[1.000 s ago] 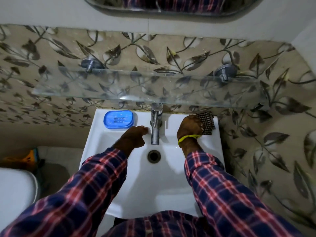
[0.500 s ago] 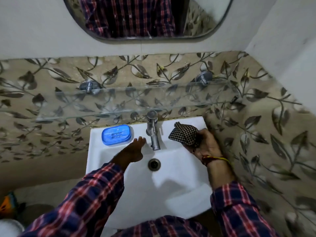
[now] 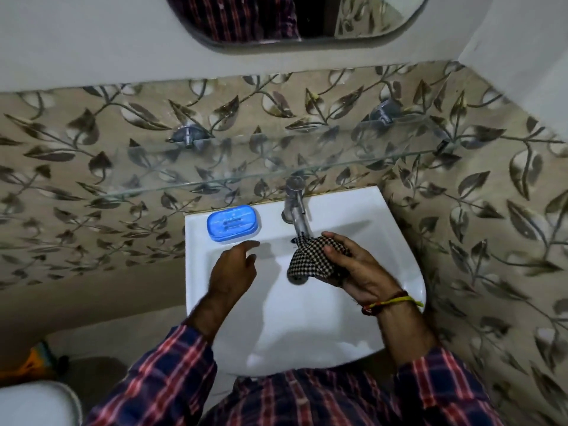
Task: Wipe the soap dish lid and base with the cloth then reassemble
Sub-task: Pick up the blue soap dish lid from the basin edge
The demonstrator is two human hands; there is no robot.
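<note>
Head view gives us everything, and nearest to us are our two plaid sleeves (image 3: 172, 373) reaching out over the white sink (image 3: 310, 330). Our right hand (image 3: 359, 269) sits over the middle of the basin, palm turned up, with its fingers (image 3: 336, 241) and thumb curled round the checked cloth (image 3: 310, 259), which is bunched up and hangs down over the drain so that most of the drain is hidden. A red and yellow thread band (image 3: 390, 301) circles that wrist. Our left hand (image 3: 233, 272) hovers over the left side of the basin, holding nothing, its fingers loose and slightly apart, the forefinger stretched toward the back left corner. It is near the soap dish but not touching it.

Farther on, the chrome tap (image 3: 296, 210) stands at the back middle of the sink, its spout ending just above the top of the cloth; whether they touch we cannot tell. Left of the tap, the blue soap dish (image 3: 233, 222) rests on the sink's back ledge with its lid on the base, closed and flat.

Above the sink, a clear glass shelf (image 3: 276, 167) runs along the wall on two metal brackets, in front of beige tiles with a leaf pattern (image 3: 92, 167). Higher still, the lower edge of a rounded mirror (image 3: 295, 23) shows a reflection of the plaid shirt. At the lower left corner we see a white rounded fixture (image 3: 33, 404), only partly in view
</note>
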